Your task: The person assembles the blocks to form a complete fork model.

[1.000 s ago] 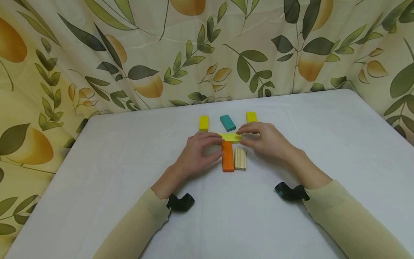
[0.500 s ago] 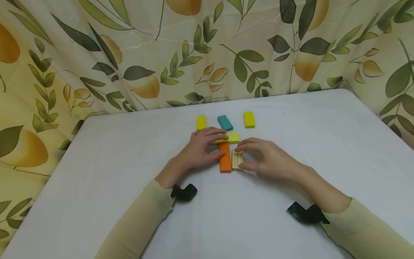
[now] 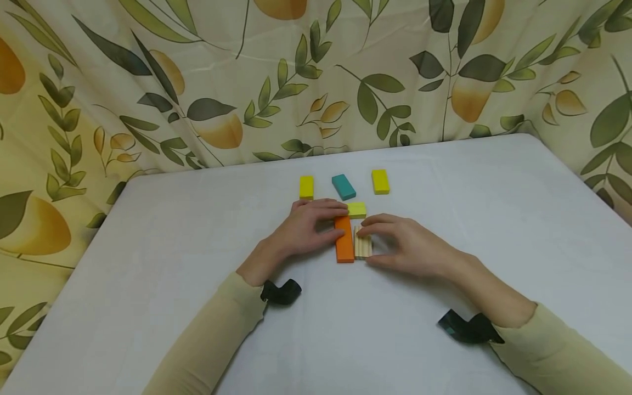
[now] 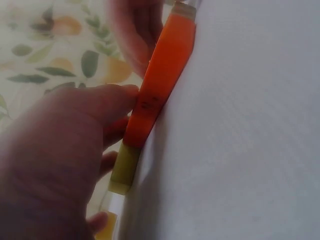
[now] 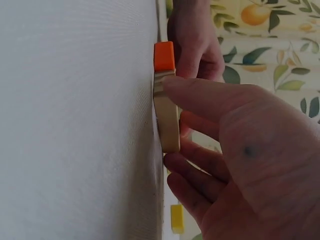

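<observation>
In the head view, my left hand point(image 3: 311, 226) rests with its fingertips on a lime-yellow wooden block point(image 3: 357, 210). Its thumb touches an orange block point(image 3: 345, 251), which meets the yellow one in a T shape. The hand covers the left part of the yellow block. My right hand point(image 3: 419, 247) holds a plain striped wooden block point(image 3: 364, 248) lying along the orange block's right side. The right wrist view puts the thumb at the near end of this wooden block point(image 5: 169, 122), with the fingers by its far end.
Behind the hands lie a yellow block point(image 3: 306, 187), a teal block point(image 3: 343, 187) and another yellow block point(image 3: 380, 181). A white cloth point(image 3: 336, 329) covers the table, and a patterned curtain point(image 3: 296, 66) hangs along its back edge.
My right hand has come from the yellow block's right end back toward me to the striped wooden block. The left hand's fingers still lie over the yellow and orange blocks.
</observation>
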